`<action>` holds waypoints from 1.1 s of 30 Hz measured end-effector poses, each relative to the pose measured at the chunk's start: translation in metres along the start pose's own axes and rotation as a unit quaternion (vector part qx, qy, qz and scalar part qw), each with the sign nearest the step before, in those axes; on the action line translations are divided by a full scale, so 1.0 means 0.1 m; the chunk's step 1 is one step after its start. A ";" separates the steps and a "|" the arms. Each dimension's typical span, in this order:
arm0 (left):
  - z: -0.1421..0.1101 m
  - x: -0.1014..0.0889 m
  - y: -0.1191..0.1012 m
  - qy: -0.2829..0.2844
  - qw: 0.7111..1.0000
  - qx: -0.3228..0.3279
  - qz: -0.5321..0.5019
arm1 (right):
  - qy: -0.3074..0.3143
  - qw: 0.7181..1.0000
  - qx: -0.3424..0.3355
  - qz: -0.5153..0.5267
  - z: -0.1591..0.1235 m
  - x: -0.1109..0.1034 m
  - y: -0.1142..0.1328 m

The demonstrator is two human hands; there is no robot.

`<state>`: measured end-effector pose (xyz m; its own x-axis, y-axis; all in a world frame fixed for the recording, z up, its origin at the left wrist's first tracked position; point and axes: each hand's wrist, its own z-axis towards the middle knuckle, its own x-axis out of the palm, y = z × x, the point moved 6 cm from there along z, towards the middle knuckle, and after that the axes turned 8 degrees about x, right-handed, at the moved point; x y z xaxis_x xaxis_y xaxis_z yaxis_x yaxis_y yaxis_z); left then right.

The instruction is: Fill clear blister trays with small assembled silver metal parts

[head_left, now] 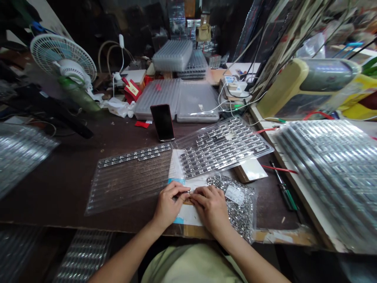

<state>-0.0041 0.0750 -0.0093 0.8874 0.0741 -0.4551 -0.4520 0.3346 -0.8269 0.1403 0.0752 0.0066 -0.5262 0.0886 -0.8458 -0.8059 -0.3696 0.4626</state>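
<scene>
Dark bench [53, 184]: spans the workplace, crowded at its back and sides, so a stray elbow could shift something.
Right-side tray stack [324, 184]: clear ridged trays in a pile; slick plastic on plastic probably grips poorly, and a knock could make the upper ones slide.
Filled tray [220, 151]: lies askew beyond the right hand, rows of small metal-and-black parts across it, its near right edge over a cardboard block [251, 171]; such uneven support could let a bump jolt parts out of line.
Partly filled tray [129, 184]: lies to the left, parts only along its far rows; a dragging left forearm could pull it round and scatter them.
Parts bag [240, 220]: clear, full of loose metal pieces, just beside the right hand and wrist; if its mouth is loose, which I cannot tell, a catch of the wrist could spill it.
Left hand [166, 204]: curled over the white paper, thumb and forefinger pinching a small part; too hard a squeeze could shoot the piece sideways.
Right hand [212, 206]: fingers bent, thumb and forefinger pinching at the same spot; uneven pressure from the two sides could twist the piece.
Phone [162, 122]: stands upright behind the trays; a nudged tray could topple it.
Small part [189, 192]: between both hands' fingertips, above the paper, mostly hidden; poor alignment could go unnoticed for that reason.
</scene>
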 end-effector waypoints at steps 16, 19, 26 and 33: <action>0.09 0.02 -0.10 0.014 1.000 -0.020 0.019 | 0.026 0.991 -0.109 -0.068 -0.18 -0.18 -0.25; 0.12 0.10 -0.23 0.041 0.998 0.021 0.038 | 0.004 0.996 -0.092 -0.015 -0.16 -0.19 -0.27; 0.05 0.30 -0.33 0.088 0.988 0.096 0.079 | -0.015 0.996 -0.055 0.076 -0.15 -0.29 -0.31; 0.04 0.30 -0.27 0.086 0.988 0.088 0.097 | -0.026 0.992 -0.033 0.116 -0.14 -0.29 -0.34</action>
<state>0.0344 0.0717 0.0004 0.7501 -0.0034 -0.6613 -0.5757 0.4887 -0.6555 0.1869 0.0719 0.0120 -0.7098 0.0403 -0.7033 -0.6429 -0.4452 0.6233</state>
